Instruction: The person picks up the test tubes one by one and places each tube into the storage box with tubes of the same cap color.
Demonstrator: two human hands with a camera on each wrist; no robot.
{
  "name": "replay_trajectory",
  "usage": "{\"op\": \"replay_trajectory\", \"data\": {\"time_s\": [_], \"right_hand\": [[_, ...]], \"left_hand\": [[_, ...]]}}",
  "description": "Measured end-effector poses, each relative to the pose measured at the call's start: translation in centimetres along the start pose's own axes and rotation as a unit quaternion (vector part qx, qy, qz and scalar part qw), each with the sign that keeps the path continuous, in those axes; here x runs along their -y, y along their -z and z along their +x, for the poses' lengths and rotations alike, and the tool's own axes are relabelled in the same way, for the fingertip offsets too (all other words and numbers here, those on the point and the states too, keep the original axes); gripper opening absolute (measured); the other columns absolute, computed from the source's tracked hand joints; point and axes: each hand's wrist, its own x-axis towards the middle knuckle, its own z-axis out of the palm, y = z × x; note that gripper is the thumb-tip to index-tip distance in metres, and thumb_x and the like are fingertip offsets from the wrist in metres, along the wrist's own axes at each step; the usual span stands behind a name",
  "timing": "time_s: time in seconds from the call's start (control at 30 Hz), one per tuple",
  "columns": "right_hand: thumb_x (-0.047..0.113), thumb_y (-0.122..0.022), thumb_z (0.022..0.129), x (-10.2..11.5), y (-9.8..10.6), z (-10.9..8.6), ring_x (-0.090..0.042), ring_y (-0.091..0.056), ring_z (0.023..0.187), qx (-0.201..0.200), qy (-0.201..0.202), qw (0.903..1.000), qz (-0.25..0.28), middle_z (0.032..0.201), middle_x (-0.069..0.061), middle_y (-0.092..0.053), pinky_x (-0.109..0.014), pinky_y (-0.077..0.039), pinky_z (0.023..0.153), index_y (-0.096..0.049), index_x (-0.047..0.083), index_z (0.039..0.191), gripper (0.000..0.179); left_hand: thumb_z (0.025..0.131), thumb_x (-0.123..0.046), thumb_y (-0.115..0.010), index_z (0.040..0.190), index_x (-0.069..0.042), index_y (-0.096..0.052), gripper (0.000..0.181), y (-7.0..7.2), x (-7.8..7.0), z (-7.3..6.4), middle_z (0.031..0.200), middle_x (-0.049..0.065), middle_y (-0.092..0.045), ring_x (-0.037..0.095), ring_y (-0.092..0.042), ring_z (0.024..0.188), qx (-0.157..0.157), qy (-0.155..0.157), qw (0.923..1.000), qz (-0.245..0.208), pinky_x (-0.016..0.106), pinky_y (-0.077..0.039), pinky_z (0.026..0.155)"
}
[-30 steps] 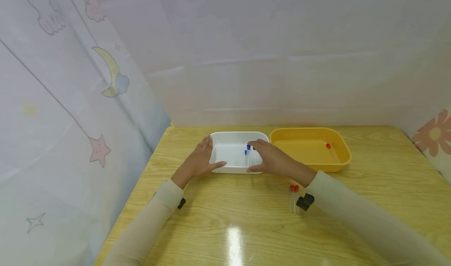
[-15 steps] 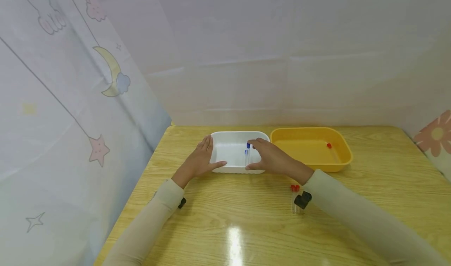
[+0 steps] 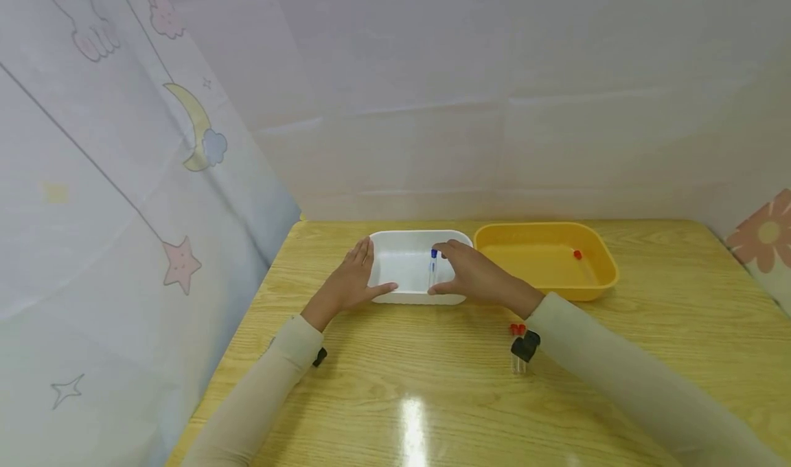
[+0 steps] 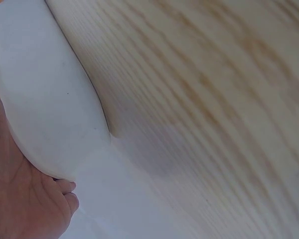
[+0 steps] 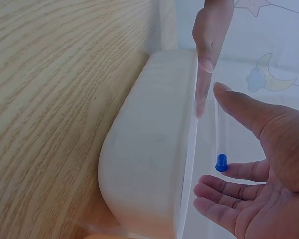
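Note:
My right hand (image 3: 477, 275) pinches a clear test tube (image 3: 432, 272) with a blue cap (image 5: 222, 163) between thumb and forefinger, over the right part of a white tray (image 3: 398, 264). In the right wrist view the thumb is at the tube's clear end and the forefinger at its cap; the other fingers hang free. A second bit of blue shows through the tube from inside the tray. My left hand (image 3: 347, 280) rests on the tray's left end, fingers straight along the rim and thumb over the near edge.
A yellow tray (image 3: 531, 264) stands right beside the white one, with a red-capped tube (image 3: 577, 254) in it. Two red-capped test tubes (image 3: 518, 330) lie on the wooden table (image 3: 457, 398), partly behind the black wrist camera (image 3: 525, 346). A printed curtain (image 3: 395, 110) hangs behind.
My right hand has shifted slightly left and away from me with the blue-capped test tube, which now overlaps the other blue spot in the tray. The left hand has stayed put.

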Motion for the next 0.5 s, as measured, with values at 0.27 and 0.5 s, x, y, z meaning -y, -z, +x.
{"op": "replay_trajectory", "data": {"time_s": [0.27,0.5], "right_hand": [[0.041,-0.088,0.08,-0.15,0.07,0.48,-0.031,-0.061,0.112,-0.006,0.005,1.0,-0.006,0.13,-0.018,-0.059,-0.045,-0.055,0.095,-0.047,0.0,0.147,0.088],[0.04,-0.088,0.079,-0.42,0.2,0.96,-0.031,-0.06,0.111,-0.008,0.025,0.9995,-0.016,0.128,-0.019,-0.06,-0.046,-0.053,0.097,-0.048,-0.003,0.146,0.089]], "left_hand": [[0.092,-0.084,-0.032,0.159,0.005,0.002,0.116,-0.04,-0.01,-0.16,0.168,0.022,0.005,0.033,0.002,0.156,-0.009,-0.004,1.0,0.002,0.045,-0.007,0.125],[0.091,-0.084,-0.034,0.159,0.005,0.001,0.117,-0.08,-0.03,-0.21,0.168,0.021,0.005,0.032,0.003,0.156,-0.01,-0.002,0.9999,0.003,0.045,-0.008,0.125]]}}
